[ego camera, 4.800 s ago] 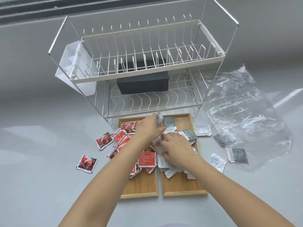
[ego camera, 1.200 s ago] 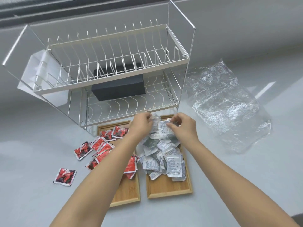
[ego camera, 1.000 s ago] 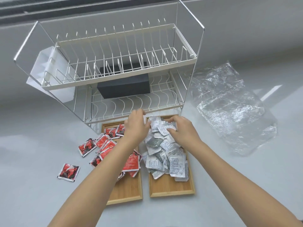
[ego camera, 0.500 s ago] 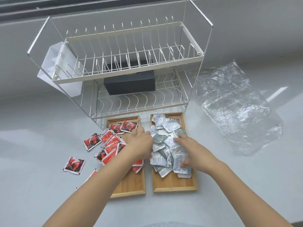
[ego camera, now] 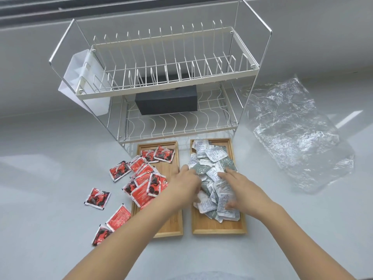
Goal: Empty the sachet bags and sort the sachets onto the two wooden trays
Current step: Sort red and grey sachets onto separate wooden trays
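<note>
Lowered since a second ago – both hands, down from the far end of the right wooden tray (ego camera: 219, 229) onto the heap of white and green sachets (ego camera: 214, 174). Left hand (ego camera: 184, 183) spread flat against the heap's left edge; right hand (ego camera: 240, 188) spread on top, fingers straight, pressing rather than pinching. Heap gathered wholly on that tray. Clear plastic bag (ego camera: 294, 134) lying flattened and emptied at far right. Red sachets (ego camera: 145, 178) only partly sorted – some on the left wooden tray (ego camera: 171, 229), several overhanging its left rim, a few loose on the grey countertop (ego camera: 50, 188) to the left. Judged past halfway: white sort done, red strays left to collect.
</note>
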